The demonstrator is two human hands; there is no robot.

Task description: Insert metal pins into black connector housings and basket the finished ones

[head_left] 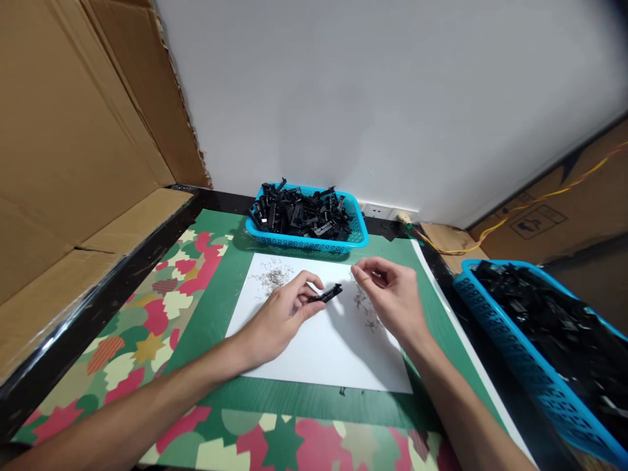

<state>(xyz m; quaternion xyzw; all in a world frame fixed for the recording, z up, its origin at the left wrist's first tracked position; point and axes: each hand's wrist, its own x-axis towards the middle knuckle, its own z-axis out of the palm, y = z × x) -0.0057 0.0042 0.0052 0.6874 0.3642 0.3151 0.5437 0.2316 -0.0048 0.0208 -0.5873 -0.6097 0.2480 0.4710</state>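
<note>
My left hand [287, 304] is closed round a small, narrow black plastic part [330, 294], whose far end sticks out past the fingers to the right. My right hand [390, 288] is raised to the right of it, thumb and forefinger pinched together; whatever may be between the fingertips is too small to make out. Under both hands lies a white sheet of paper [314, 356]. A pile of tiny thin metal pieces [273, 279] is spread on its upper left, and more tiny metal pieces [366, 307] lie scattered near my right hand.
Behind the paper stands a blue plastic basket [314, 245] heaped with black parts. Another blue basket [520, 353] of black parts is at the right. Cardboard [73, 131] walls the left side. A power strip [377, 210] and a yellow-red cable [490, 229] lie by the wall.
</note>
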